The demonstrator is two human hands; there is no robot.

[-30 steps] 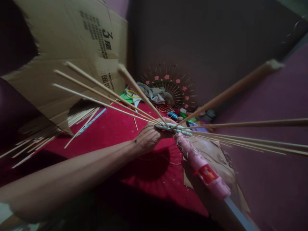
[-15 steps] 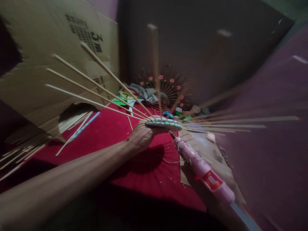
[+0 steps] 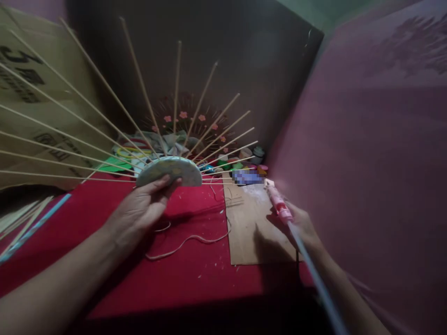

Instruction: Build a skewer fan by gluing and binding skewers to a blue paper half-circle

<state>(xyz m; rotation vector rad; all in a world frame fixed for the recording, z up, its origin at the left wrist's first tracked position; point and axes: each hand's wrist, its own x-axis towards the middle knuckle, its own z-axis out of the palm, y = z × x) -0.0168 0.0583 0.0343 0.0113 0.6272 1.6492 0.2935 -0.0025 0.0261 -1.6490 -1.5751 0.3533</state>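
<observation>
Low in the centre-left, my left hand (image 3: pixel 146 204) grips the lower edge of a pale half-round disc (image 3: pixel 169 171), thumb and fingers pressed on its face. Several thin wooden sticks (image 3: pixel 177 88) fan out from the disc's rim to the left, upward and right. On the right, my right hand (image 3: pixel 302 225) is wrapped round a pink glue gun (image 3: pixel 279 204), with a long translucent glue stick (image 3: pixel 316 274) coming out of its rear. The gun's tip is over the far right part of a brown board (image 3: pixel 244 232), apart from the disc.
A red cloth (image 3: pixel 195 274) lies under everything, with a loose string (image 3: pixel 195 237) on it. Cardboard (image 3: pixel 52 107) stands at left, above loose sticks (image 3: pixel 24 218). Behind are a flower-decorated stick fan (image 3: pixel 201 118), a green sheet (image 3: pixel 115 164) and small coloured items. A pink wall rises at right.
The disc has tilted to show its flat face and appears further left. My right hand and the glue gun have moved away from the disc to the right, over the board. The view has shifted.
</observation>
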